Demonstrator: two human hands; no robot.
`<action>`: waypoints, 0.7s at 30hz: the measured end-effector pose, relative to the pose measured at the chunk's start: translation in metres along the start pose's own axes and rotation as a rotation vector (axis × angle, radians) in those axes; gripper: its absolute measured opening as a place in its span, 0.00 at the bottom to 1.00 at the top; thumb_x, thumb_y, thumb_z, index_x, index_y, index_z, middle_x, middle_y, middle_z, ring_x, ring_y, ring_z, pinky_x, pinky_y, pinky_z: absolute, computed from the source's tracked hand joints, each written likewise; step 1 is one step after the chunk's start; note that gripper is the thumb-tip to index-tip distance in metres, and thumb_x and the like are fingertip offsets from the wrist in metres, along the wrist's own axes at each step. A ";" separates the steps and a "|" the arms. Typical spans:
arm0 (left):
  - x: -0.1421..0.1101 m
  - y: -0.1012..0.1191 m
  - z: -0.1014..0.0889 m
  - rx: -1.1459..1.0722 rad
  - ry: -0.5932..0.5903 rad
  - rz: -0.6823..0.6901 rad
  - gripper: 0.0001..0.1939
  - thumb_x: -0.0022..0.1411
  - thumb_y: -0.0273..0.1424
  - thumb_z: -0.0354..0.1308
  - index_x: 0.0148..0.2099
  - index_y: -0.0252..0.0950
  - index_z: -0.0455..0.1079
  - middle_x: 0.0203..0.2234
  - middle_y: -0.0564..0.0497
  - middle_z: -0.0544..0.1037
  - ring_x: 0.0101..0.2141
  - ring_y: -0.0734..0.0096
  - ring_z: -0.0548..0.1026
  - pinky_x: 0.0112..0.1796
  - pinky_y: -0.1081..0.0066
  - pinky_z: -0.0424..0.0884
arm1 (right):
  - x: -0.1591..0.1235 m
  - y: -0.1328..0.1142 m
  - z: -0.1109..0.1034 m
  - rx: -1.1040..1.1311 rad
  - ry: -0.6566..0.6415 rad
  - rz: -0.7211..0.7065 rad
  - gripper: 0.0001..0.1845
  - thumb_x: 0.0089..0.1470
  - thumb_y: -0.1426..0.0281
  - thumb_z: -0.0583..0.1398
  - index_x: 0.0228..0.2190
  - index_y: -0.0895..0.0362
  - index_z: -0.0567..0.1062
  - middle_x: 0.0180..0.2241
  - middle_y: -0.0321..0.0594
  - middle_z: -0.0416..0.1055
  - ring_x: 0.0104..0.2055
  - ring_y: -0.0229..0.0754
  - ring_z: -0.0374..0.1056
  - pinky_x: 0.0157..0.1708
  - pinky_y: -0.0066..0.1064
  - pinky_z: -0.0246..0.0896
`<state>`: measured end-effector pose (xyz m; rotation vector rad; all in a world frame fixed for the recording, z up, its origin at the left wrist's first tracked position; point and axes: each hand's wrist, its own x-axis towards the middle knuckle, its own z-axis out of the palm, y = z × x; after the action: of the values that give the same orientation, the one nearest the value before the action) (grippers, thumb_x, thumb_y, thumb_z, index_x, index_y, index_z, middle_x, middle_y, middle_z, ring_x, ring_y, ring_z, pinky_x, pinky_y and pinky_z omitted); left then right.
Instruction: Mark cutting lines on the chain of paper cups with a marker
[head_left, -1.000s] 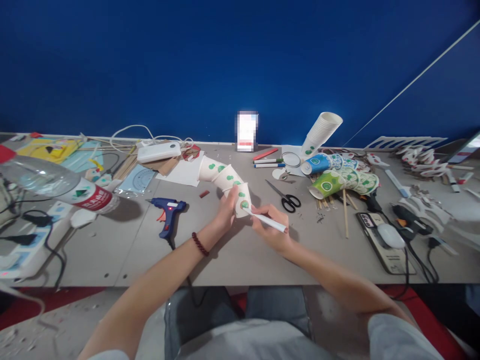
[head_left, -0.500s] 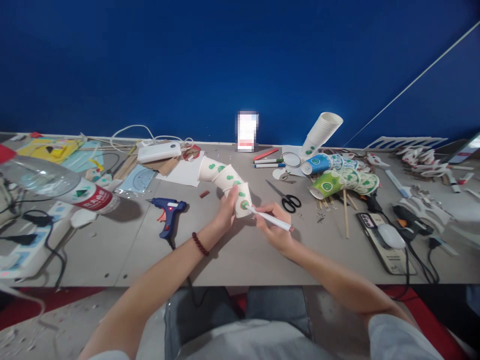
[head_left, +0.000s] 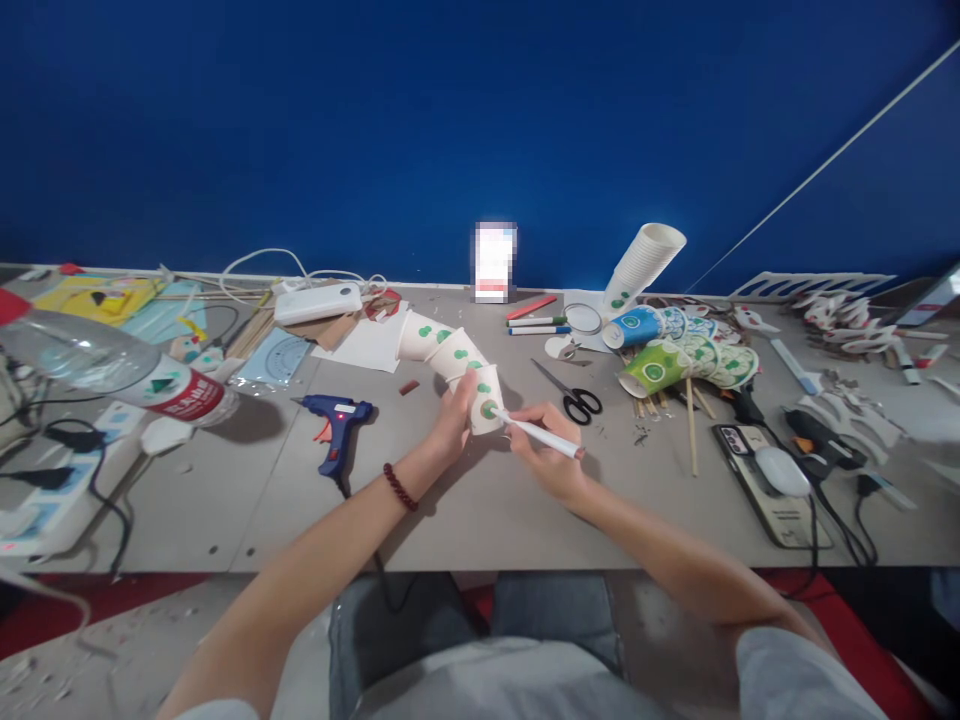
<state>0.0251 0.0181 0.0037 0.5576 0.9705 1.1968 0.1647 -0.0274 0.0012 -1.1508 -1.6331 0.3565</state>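
Head view: a bottle [head_left: 186, 393] stands by the worktop's [head_left: 300, 520] left edge. Right of it a glue gun [head_left: 341, 425] lies on its side, cable trailing over the near edge, perhaps parked within reach. At mid-worktop the left hand [head_left: 452, 418] is curled round the near end of a bent chain of cups [head_left: 448, 352], thumb on top, fingers hidden beneath, probably to steady it. The right hand [head_left: 546, 440] pinches a marker [head_left: 551, 440] closely, tip at the end cup's round mark, likely for fine control. Scissors [head_left: 568, 392] lie beyond; patterned cups [head_left: 686, 355] sit toward the far right corner, a phone [head_left: 765, 490] by the near one.
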 end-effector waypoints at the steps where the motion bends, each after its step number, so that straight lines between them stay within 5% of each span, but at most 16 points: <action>1: 0.000 0.000 0.000 0.001 0.003 -0.004 0.31 0.46 0.55 0.66 0.42 0.35 0.70 0.30 0.49 0.76 0.32 0.68 0.75 0.34 0.68 0.71 | 0.000 0.000 0.000 -0.004 0.006 -0.003 0.02 0.52 0.69 0.61 0.29 0.53 0.75 0.24 0.35 0.77 0.20 0.36 0.69 0.21 0.28 0.64; 21: 0.001 -0.001 -0.002 0.003 0.012 -0.013 0.29 0.48 0.54 0.66 0.41 0.36 0.70 0.29 0.50 0.75 0.33 0.66 0.76 0.35 0.67 0.71 | 0.001 0.001 -0.001 -0.011 -0.007 0.043 0.03 0.52 0.67 0.60 0.29 0.53 0.73 0.22 0.34 0.75 0.21 0.37 0.69 0.21 0.28 0.63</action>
<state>0.0245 0.0185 0.0016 0.5461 0.9843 1.1884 0.1662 -0.0267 0.0016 -1.1959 -1.6200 0.3803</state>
